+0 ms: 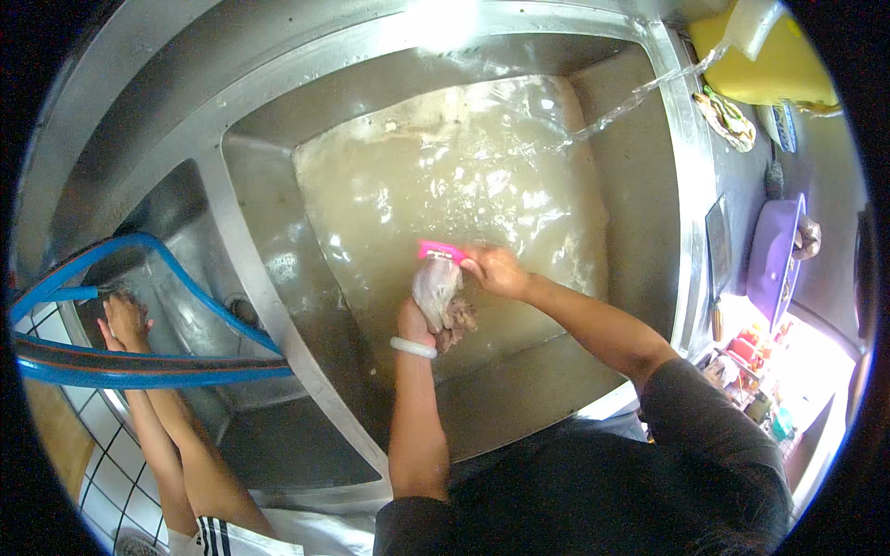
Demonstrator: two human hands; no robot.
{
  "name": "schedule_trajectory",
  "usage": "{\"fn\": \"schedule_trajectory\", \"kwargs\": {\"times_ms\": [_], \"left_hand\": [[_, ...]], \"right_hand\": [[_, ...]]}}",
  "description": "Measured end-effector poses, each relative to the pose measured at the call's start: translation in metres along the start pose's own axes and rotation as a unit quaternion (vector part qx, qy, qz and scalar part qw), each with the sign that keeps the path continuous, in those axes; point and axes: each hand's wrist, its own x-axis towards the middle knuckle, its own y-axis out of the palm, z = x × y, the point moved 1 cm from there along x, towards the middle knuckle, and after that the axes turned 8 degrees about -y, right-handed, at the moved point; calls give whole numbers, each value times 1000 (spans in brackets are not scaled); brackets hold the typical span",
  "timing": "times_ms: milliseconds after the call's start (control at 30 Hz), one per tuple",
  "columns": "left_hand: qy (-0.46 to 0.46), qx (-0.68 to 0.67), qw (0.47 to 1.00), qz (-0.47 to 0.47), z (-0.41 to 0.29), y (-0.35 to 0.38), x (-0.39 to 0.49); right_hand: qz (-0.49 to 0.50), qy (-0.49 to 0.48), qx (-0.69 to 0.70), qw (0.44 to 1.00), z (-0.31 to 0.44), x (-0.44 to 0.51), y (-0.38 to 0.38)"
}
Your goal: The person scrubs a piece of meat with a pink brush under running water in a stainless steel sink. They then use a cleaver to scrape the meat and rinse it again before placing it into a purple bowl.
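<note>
Over the water (431,187) in a large stainless steel sink basin (636,194), my left hand (414,320) holds a piece of raw meat (438,288). The meat is pale and smooth at its upper end, with ragged brownish flesh at the lower right. A white bangle circles my left wrist. My right hand (502,271) grips a small bright pink tool (439,251), which lies against the meat's top end. The tool's working edge is too blurred to tell its exact kind. My fingers partly hide both things.
From a spout (754,28) at upper right, water streams into the basin. Blue hoses (160,375) cross the smaller left basin (201,257), where another person's hands (126,323) are. A purple basin (770,257), a yellow container (772,66) and a cloth-like item (726,121) stand right of the sink.
</note>
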Motion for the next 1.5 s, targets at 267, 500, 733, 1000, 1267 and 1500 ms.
{"fn": "schedule_trajectory", "kwargs": {"times_ms": [267,500,733,1000,1267,1500], "left_hand": [[114,-3,993,-3,10,-4,11],[256,223,936,91,8,-18,19],[319,32,936,-146,14,-8,26],[-71,-151,937,307,23,35,-20],[179,-62,980,-55,42,14,12],[295,65,953,9,35,7,11]], "right_hand": [[10,109,5,994,-29,-2,7],[81,213,425,876,-21,-2,-42],[-76,158,636,752,21,-33,-33],[-40,-142,-30,989,50,-64,-28],[-130,61,64,988,14,-66,-35],[-77,75,-6,994,9,-52,-30]]}}
